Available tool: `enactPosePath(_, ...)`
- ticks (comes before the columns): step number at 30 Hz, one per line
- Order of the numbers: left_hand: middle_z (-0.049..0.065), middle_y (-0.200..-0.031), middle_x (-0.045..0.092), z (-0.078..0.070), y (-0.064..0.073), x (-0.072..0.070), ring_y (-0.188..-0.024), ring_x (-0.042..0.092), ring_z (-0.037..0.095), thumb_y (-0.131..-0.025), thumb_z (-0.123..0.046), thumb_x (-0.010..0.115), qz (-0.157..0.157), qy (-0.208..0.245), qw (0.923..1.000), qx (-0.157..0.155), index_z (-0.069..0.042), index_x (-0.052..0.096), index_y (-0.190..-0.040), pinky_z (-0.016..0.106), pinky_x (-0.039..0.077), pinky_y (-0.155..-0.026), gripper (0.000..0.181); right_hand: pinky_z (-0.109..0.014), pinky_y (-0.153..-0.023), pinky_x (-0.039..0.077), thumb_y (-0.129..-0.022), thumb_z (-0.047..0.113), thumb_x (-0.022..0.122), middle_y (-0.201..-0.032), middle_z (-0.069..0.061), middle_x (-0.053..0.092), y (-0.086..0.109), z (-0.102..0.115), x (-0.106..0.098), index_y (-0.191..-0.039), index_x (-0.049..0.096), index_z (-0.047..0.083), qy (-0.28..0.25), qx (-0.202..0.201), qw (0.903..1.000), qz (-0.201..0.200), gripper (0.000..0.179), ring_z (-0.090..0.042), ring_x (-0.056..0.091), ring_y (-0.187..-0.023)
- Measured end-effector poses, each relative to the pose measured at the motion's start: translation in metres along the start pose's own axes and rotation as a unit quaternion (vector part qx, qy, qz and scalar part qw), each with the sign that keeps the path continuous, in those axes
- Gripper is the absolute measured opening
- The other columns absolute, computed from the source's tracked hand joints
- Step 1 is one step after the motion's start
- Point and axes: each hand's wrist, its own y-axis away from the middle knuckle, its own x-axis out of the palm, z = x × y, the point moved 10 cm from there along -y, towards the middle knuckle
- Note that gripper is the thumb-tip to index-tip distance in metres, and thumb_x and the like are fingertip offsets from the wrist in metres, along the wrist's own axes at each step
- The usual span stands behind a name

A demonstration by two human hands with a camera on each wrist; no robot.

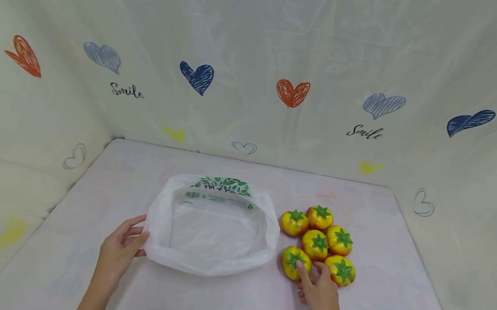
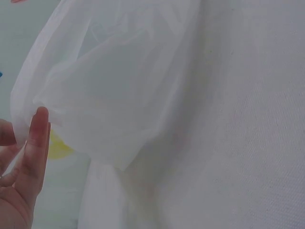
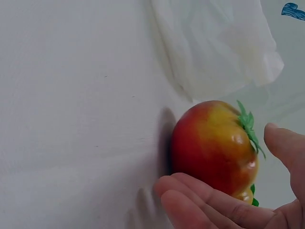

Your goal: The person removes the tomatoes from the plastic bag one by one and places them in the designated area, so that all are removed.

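A white plastic bag (image 1: 211, 264) with green leaf print lies with its mouth spread wide and its rim folded outward. My left hand (image 1: 125, 242) pinches the bag's left rim between thumb and fingers; in the left wrist view the thumb (image 2: 38, 143) lies along the thin plastic. To the right of the bag, my right hand (image 1: 319, 287) reaches round the nearest yellow-red tomato (image 1: 291, 255), which has a green star-shaped top. The right wrist view has straight fingers (image 3: 209, 200) alongside this tomato (image 3: 209, 148), with the thumb held apart from it.
Several more tomatoes (image 1: 315, 245) cluster just behind and right of the right hand, one of them (image 1: 344, 275) close by its fingers. A pale cloth covers the table (image 1: 202, 300). Curtains (image 1: 242, 120) with printed hearts hang around the table's back and sides.
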Motion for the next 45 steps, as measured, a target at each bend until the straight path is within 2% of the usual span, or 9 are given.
enactPosePath(9,0.000,-0.109,0.063,-0.002,-0.001,0.002,-0.080,0.066,0.008,-0.085,-0.042,0.064,0.000,0.002,0.9999,0.014,-0.037,0.051,-0.129,0.027,0.058,-0.060,0.046,-0.031,-0.054,0.055,-0.089,0.054,0.052,-0.074,-0.005,0.067,0.016,0.022,-0.014,-0.134,0.030,0.000,-0.024,-0.039,0.9982,0.038,0.073,-0.017,0.061,-0.055)
enactPosePath(16,0.001,-0.109,0.063,-0.002,-0.002,0.003,-0.079,0.066,0.010,-0.085,-0.041,0.065,0.000,0.009,0.9999,0.012,-0.036,0.051,-0.129,0.027,0.058,-0.060,0.047,-0.027,-0.053,0.055,-0.091,0.040,0.057,-0.081,-0.006,0.069,0.023,0.042,-0.017,-0.128,0.043,0.009,-0.049,-0.091,0.9934,0.051,0.051,-0.018,0.062,-0.061)
enactPosePath(21,0.003,-0.107,0.064,-0.032,0.014,-0.002,-0.077,0.065,0.005,-0.087,-0.034,0.065,0.024,0.027,0.9993,0.006,-0.025,0.051,-0.132,0.025,0.057,-0.060,0.048,-0.027,-0.055,0.055,-0.091,0.028,0.059,-0.085,-0.008,0.068,0.027,0.050,-0.019,-0.123,0.051,0.009,-0.068,-0.122,0.9869,0.080,0.038,-0.019,0.063,-0.067)
enactPosePath(23,0.000,-0.104,0.064,-0.035,0.015,-0.004,-0.076,0.065,0.003,-0.087,-0.032,0.065,0.023,0.033,0.9992,0.007,-0.023,0.052,-0.131,0.024,0.057,-0.059,0.047,-0.027,-0.058,0.055,-0.092,0.027,0.058,-0.087,-0.008,0.068,0.028,0.053,-0.022,-0.122,0.052,0.009,-0.065,-0.135,0.9851,0.085,0.036,-0.019,0.063,-0.067)
enactPosePath(26,-0.006,-0.100,0.064,-0.019,0.006,-0.007,-0.076,0.065,0.002,-0.085,-0.035,0.066,0.005,0.032,0.9994,0.013,-0.027,0.053,-0.130,0.024,0.057,-0.058,0.047,-0.026,-0.064,0.056,-0.091,0.024,0.060,-0.087,-0.006,0.067,0.028,0.060,-0.028,-0.119,0.055,0.009,-0.054,-0.157,0.9828,0.081,0.033,-0.016,0.063,-0.071)
enactPosePath(32,-0.001,-0.101,0.065,-0.050,0.016,-0.022,-0.075,0.063,0.001,-0.087,-0.021,0.066,0.007,0.044,0.9990,0.005,-0.017,0.052,-0.132,0.023,0.056,-0.058,0.047,-0.021,-0.075,0.055,-0.090,0.024,0.061,-0.090,-0.002,0.066,0.027,0.070,-0.033,-0.117,0.057,0.010,-0.023,-0.177,0.9803,0.085,0.031,-0.008,0.061,-0.079)
enactPosePath(38,-0.012,-0.097,0.063,-0.026,0.002,-0.034,-0.074,0.063,-0.002,-0.087,-0.030,0.065,-0.026,0.012,0.9994,0.021,-0.027,0.053,-0.130,0.022,0.056,-0.057,0.044,-0.016,-0.071,0.052,-0.090,0.026,0.061,-0.091,-0.002,0.067,0.028,0.078,-0.036,-0.116,0.058,0.011,0.002,-0.194,0.9768,0.091,0.030,-0.011,0.063,-0.080)
enactPosePath(41,0.000,-0.106,0.064,-0.050,0.010,-0.038,-0.074,0.062,-0.004,-0.089,-0.026,0.063,-0.003,-0.016,0.9994,0.031,-0.022,0.051,-0.132,0.021,0.056,-0.058,0.044,-0.017,-0.072,0.052,-0.089,0.030,0.062,-0.094,0.000,0.068,0.030,0.081,-0.038,-0.116,0.059,0.013,0.016,-0.202,0.9749,0.092,0.031,-0.012,0.063,-0.084)
enactPosePath(45,0.022,-0.117,0.059,-0.111,0.032,-0.043,-0.077,0.055,-0.015,-0.091,-0.017,0.059,0.038,-0.087,0.9908,0.096,-0.009,0.048,-0.133,0.011,0.052,-0.062,0.044,-0.018,-0.077,0.053,-0.089,0.032,0.061,-0.104,0.001,0.067,0.034,0.087,-0.042,-0.116,0.061,0.014,0.032,-0.224,0.9699,0.091,0.032,-0.007,0.062,-0.090)
